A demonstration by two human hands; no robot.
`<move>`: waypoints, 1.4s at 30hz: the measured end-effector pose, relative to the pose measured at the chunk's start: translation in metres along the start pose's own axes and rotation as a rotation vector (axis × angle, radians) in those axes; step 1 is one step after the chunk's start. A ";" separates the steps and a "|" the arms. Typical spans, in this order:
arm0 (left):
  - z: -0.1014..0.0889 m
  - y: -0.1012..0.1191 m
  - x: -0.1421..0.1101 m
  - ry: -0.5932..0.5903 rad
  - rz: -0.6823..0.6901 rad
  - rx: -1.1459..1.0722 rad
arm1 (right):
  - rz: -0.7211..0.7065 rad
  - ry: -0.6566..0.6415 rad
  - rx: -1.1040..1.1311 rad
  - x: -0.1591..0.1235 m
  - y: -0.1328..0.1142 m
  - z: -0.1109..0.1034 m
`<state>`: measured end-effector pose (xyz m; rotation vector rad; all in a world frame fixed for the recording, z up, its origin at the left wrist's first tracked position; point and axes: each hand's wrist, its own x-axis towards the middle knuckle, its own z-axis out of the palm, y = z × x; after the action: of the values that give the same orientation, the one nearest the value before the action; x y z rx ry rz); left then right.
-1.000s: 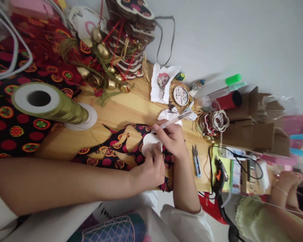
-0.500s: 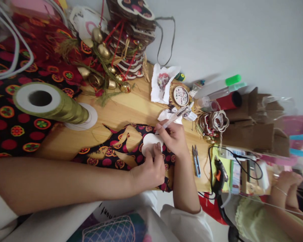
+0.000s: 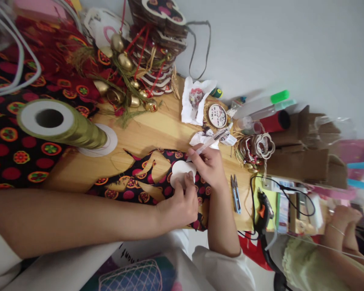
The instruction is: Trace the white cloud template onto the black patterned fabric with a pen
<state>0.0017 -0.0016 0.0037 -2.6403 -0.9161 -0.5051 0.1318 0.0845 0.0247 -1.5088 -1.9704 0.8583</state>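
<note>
A white flower-shaped card (image 3: 178, 171) lies on a piece of dark printed fabric (image 3: 144, 165) with cut-out gaps, on the wooden table. The bent fingers of my left hand (image 3: 180, 202) press on the card's near right part and hold it against the cloth. In my right hand (image 3: 210, 165) is a slim clear pen (image 3: 212, 139), its tip down by the card's upper right edge. The tip itself is partly hidden by the thumb. Small blue thread snips (image 3: 235, 194) lie to the right of my right forearm.
A spool of green ribbon (image 3: 63, 123) stands at left by more printed fabric (image 3: 15, 141). Behind are stacked flower-shaped ornaments (image 3: 157, 44) and gold bells (image 3: 125, 61). At right are a glue gun (image 3: 263, 210), cardboard boxes (image 3: 306, 161) and another person's arms (image 3: 341, 230).
Almost nothing differs. Both hands, the pen and the card stay in the same place; the view shifts only very slightly.
</note>
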 end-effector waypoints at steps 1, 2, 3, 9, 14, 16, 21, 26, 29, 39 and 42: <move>0.000 0.000 0.000 -0.003 0.001 0.001 | 0.005 0.002 -0.009 0.000 0.000 0.000; 0.000 0.000 0.000 -0.005 0.002 0.000 | 0.008 0.004 -0.013 0.000 0.000 0.000; 0.000 0.000 -0.001 -0.005 0.003 -0.001 | 0.009 0.003 -0.014 0.000 0.000 0.000; 0.001 0.001 -0.002 -0.010 0.006 -0.005 | -0.001 -0.019 -0.005 0.000 0.000 0.000; 0.001 0.001 -0.002 0.000 -0.003 -0.014 | -0.010 -0.024 0.017 -0.001 0.001 0.001; 0.001 0.001 -0.002 0.006 -0.005 -0.022 | -0.020 -0.039 0.047 -0.001 0.000 0.002; 0.001 0.001 -0.003 0.002 -0.001 -0.022 | -0.020 -0.066 0.062 -0.001 -0.002 0.003; 0.001 0.002 -0.004 -0.018 0.013 -0.018 | -0.001 -0.009 0.023 0.000 -0.001 0.001; 0.001 0.002 -0.003 -0.022 0.014 -0.014 | 0.013 0.003 -0.008 0.000 0.000 0.000; 0.001 0.001 -0.002 -0.018 0.003 -0.010 | -0.007 -0.038 -0.012 -0.001 0.001 -0.001; 0.001 0.001 -0.002 -0.013 0.004 -0.018 | -0.021 -0.047 0.026 -0.001 0.002 0.000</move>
<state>0.0007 -0.0035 0.0019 -2.6641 -0.9142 -0.4983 0.1330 0.0839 0.0235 -1.4632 -1.9975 0.9143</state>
